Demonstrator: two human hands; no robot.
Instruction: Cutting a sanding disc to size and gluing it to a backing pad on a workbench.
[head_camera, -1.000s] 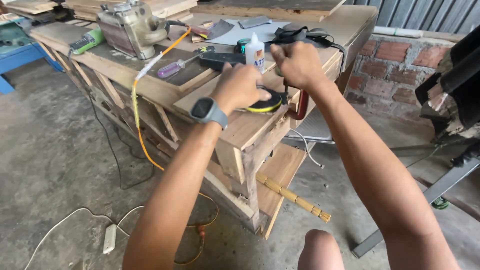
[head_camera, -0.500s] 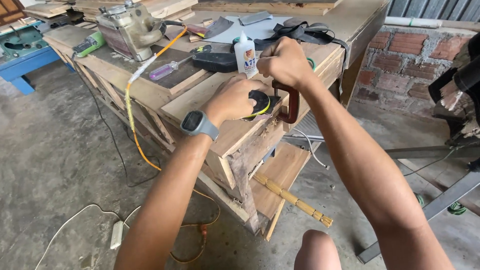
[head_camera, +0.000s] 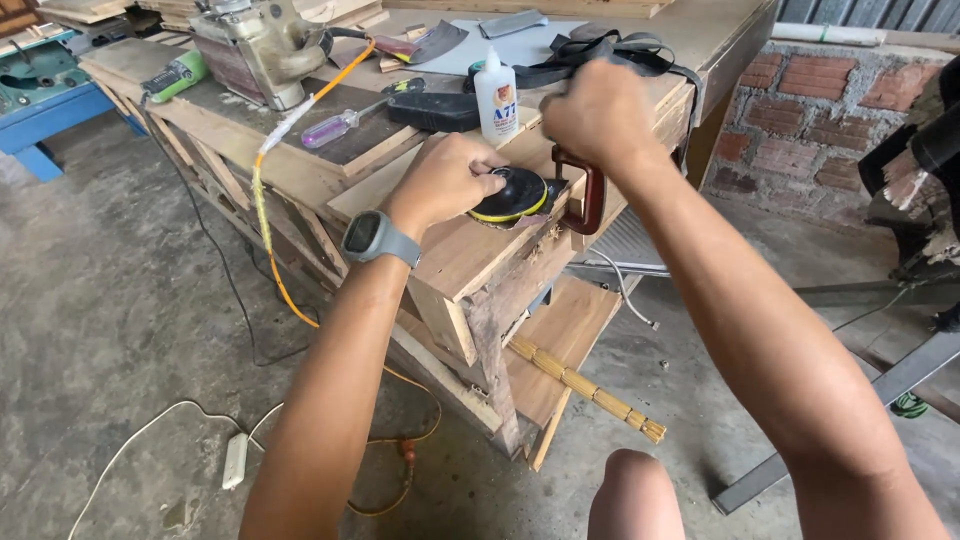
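Left hand (head_camera: 442, 180) clamps down with a closed grip on the black disc with the yellow rim (head_camera: 515, 195), fingers curled over its near edge, pinning it flat on the wooden plank (head_camera: 470, 255) at the corner of the tabletop (head_camera: 720, 35). A grey watch (head_camera: 372, 237) rides that wrist.

Starting far left: a blue machine stand (head_camera: 40, 95), then a green-handled tool (head_camera: 175, 75), then a tan power tool (head_camera: 262, 45) trailing an orange cord (head_camera: 265, 215) over the edge. A purple-handled screwdriver (head_camera: 335, 127) lies just beside it. On the floor below, a white power strip (head_camera: 235, 460).

Centre now: a white glue bottle (head_camera: 496, 100) stands upright just behind the disc, pointed cap, label in red and blue on its front.

Right hand (head_camera: 598, 115) is balled tight in a full fist over the top of a reddish-brown C-clamp (head_camera: 590, 195), whose frame hooks round the plank's edge, just beside the disc. Black straps (head_camera: 600, 50) lie behind the fist. Far right, a brick wall (head_camera: 800, 130).
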